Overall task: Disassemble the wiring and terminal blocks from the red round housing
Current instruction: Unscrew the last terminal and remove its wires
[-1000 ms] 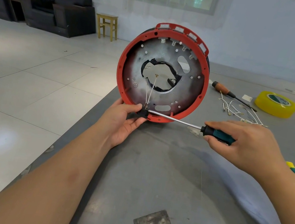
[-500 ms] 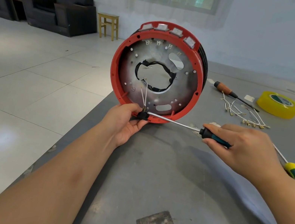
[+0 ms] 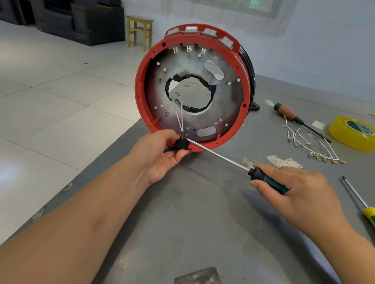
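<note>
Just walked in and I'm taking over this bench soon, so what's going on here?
A person is stripping the red round housing, which stands on edge on the grey table. The left hand pinches a small black terminal block at its lower rim, two white wires still attached. The right hand holds a screwdriver, tip at the block. Removed wires lie nearby.

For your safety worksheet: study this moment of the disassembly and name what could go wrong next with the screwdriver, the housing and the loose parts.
1. The screwdriver tip works at the black terminal block pinched in the left hand; a slip could jab the fingers.
2. The red housing stands on edge near the table corner and might roll or tip off.
3. The thin white wires could snap if pulled.
</note>
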{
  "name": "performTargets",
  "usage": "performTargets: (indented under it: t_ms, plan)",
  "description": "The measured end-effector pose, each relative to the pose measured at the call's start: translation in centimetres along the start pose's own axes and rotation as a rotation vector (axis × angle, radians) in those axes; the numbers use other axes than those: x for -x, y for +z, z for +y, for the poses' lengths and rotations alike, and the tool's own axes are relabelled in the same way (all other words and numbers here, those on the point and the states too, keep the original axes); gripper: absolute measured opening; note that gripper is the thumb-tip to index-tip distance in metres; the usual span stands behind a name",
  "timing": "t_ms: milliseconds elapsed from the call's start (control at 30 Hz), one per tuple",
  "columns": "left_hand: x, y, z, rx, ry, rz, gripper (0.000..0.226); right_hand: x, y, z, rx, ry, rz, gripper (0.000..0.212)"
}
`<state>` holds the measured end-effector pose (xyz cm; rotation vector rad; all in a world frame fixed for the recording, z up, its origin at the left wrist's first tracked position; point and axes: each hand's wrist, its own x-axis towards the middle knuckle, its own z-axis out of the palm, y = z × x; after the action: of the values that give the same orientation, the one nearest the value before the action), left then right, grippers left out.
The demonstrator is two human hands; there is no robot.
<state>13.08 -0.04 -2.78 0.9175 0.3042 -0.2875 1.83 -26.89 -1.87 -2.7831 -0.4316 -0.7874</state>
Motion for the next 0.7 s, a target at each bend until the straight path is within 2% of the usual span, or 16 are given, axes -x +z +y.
performTargets:
  t_ms: [100, 267, 467, 700]
  plan:
    - [0.1, 0.0, 0.1, 0.012, -0.003, -0.001, 0.045, -0.4, -0.8, -0.2, 0.054, -0.049, 0.003, 0.03]
    - [0.2, -0.1, 0.1, 0.006, -0.006, -0.016, 0.023, -1.1, -2.3, -0.4, 0.197, -0.113, 0.011, 0.031]
    - [0.0, -0.1, -0.1, -0.013, -0.003, -0.01, 0.018, -1.8, -3.7, -0.9, 0.233, -0.154, 0.0, 0.044]
    - [-0.2, -0.1, -0.2, -0.003, 0.025, 0.002, 0.02, -2.3, -4.6, -1.3, 0.271, -0.163, -0.059, 0.045]
